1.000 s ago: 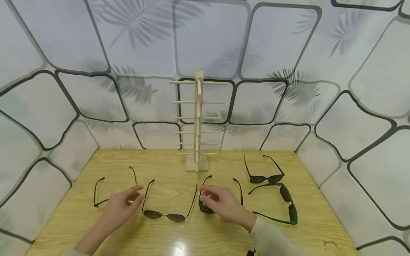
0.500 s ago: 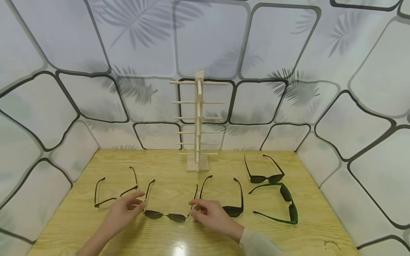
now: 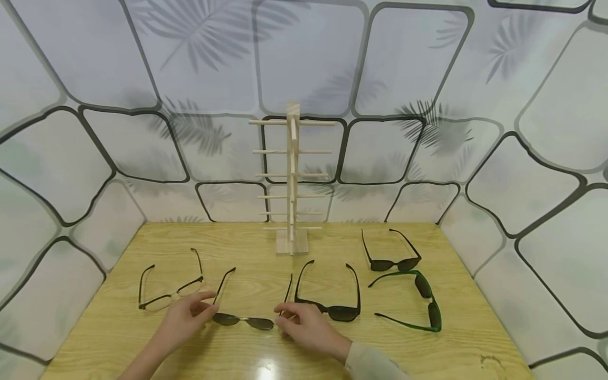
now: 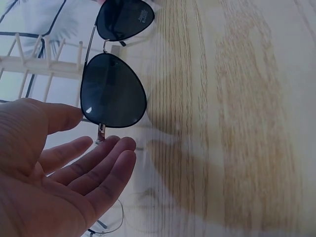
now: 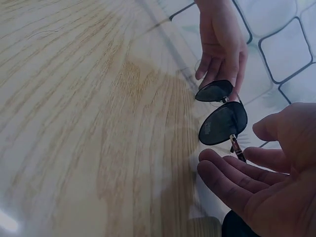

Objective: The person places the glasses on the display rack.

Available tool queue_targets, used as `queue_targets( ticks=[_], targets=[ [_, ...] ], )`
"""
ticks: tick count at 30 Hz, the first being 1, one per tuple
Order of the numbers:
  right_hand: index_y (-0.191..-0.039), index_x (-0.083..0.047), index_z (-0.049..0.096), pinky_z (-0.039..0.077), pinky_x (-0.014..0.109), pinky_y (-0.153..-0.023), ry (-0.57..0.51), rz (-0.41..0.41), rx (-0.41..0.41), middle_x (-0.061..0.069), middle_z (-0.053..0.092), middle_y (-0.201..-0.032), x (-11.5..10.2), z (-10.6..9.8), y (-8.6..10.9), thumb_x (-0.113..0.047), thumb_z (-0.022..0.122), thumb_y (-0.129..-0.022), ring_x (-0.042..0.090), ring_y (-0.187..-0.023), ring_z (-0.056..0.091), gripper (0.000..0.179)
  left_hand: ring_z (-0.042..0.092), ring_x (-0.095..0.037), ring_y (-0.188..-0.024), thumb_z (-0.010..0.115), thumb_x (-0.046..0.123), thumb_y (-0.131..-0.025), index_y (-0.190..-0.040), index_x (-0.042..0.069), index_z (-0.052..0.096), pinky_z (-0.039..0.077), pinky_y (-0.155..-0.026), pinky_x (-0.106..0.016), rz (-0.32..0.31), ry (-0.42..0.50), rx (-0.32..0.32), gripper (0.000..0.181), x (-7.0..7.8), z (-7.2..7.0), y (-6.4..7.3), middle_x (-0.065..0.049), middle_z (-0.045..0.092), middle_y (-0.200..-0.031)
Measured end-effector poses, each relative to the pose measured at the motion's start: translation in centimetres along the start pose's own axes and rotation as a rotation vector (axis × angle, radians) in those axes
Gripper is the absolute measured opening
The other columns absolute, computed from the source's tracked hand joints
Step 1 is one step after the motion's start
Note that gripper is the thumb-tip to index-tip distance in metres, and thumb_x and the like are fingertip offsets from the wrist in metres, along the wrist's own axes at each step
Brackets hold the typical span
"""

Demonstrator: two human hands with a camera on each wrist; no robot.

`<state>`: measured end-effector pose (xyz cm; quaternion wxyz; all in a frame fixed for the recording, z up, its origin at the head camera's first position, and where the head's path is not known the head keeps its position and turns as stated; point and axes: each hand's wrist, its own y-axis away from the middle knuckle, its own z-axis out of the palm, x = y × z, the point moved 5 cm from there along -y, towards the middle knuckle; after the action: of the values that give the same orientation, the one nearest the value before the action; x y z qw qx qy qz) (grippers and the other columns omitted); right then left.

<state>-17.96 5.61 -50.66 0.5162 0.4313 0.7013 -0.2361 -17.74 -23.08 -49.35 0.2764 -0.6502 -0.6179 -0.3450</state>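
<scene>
Aviator sunglasses (image 3: 243, 320) with dark lenses and a thin metal frame lie on the table, temples pointing away from me. My left hand (image 3: 187, 314) is at their left hinge, its fingertips right by the metal end piece in the left wrist view. Thumb and fingers there stand apart, with the hinge between them. At the opposite hinge is my right hand (image 3: 306, 327). Its fingers (image 5: 227, 185) are extended below the hinge and its thumb is spread away from them in the right wrist view.
Clear-lens eyeglasses (image 3: 171, 298) lie left. Black sunglasses (image 3: 343, 313) lie just right of my right hand. Further right are green-framed sunglasses (image 3: 433, 311) and another dark pair (image 3: 395, 265). A wooden rack (image 3: 292, 243) with several pegs stands behind, before a patterned wall (image 3: 313, 58).
My right hand has moved left from the black sunglasses to the aviators' right hinge. My left hand has shifted slightly right and down to their left hinge; their left temple has swung slightly inward.
</scene>
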Motion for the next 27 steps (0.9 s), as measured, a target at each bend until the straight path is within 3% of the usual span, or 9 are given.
queue_targets(
  ticks=[5,11,20,27],
  targets=[
    [-0.126,-0.005,0.074,0.058,0.022,-0.063,-0.009,0.006,0.010,0.007,0.078,-0.097,0.34,0.34,-0.24,-0.024,0.066,-0.106,0.012,-0.073,0.073,0.029,0.076,-0.014,-0.076,0.073,0.014,-0.100,-0.134,-0.004,0.068,0.058,-0.062,-0.024,-0.004,0.051,-0.007,0.039,-0.21,0.08,0.03,-0.012,0.081,-0.098],
    [-0.121,-0.007,0.076,0.057,0.023,-0.062,-0.007,0.008,0.027,0.004,0.077,-0.089,0.51,0.39,-0.40,-0.024,0.067,-0.105,0.012,-0.072,0.071,0.025,0.072,-0.012,-0.072,0.072,0.006,-0.099,-0.129,-0.002,0.072,0.052,-0.054,-0.025,-0.001,0.043,-0.007,0.032,-0.19,0.12,0.04,-0.012,0.081,-0.096],
    [-0.119,-0.005,0.075,0.057,0.022,-0.063,-0.009,-0.003,0.060,0.007,0.078,-0.091,0.44,0.36,-0.56,-0.021,0.067,-0.105,0.011,-0.074,0.072,0.022,0.067,-0.012,-0.066,0.071,0.003,-0.098,-0.128,-0.002,0.072,0.047,-0.050,-0.025,-0.016,0.037,-0.007,0.031,0.00,0.10,0.08,-0.009,0.080,-0.093],
    [-0.120,-0.003,0.075,0.059,0.022,-0.065,-0.031,-0.013,0.080,0.009,0.077,-0.098,-0.02,0.00,-0.30,-0.019,0.067,-0.105,0.017,-0.078,0.074,0.023,0.070,-0.011,-0.070,0.073,0.004,-0.097,-0.128,-0.002,0.072,0.050,-0.054,-0.024,0.026,0.037,-0.019,0.031,0.27,0.16,0.14,-0.008,0.080,-0.091]
  ],
)
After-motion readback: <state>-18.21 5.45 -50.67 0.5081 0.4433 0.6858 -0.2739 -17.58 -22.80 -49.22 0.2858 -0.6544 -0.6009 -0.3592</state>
